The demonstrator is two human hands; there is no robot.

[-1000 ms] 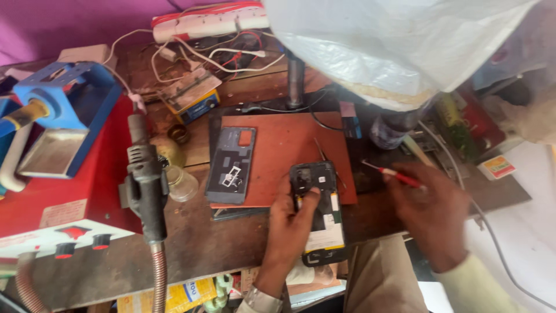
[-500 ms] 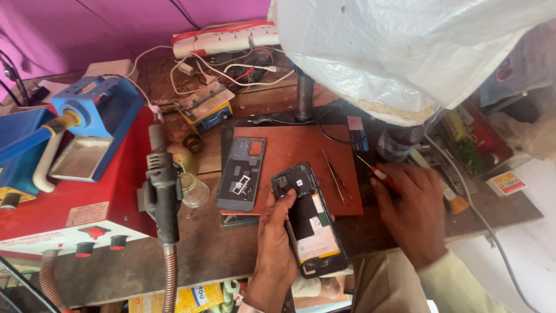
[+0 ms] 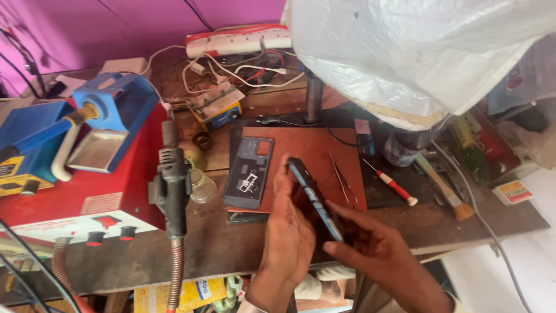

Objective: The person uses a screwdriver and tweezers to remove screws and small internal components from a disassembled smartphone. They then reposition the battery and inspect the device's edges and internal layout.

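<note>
Phone (image 3: 315, 200) now stands on edge between both hands; earlier it lay flat, open side up, under the left hand (image 3: 288, 232). Right hand (image 3: 370, 246) has let go of the screwdriver (image 3: 394, 185), which now lies beyond it, and grips the phone's lower end.

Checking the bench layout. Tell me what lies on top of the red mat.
On the red mat lie a dark phone back panel and thin tweezers. Both hands, left and right, cover its near edge.
</note>
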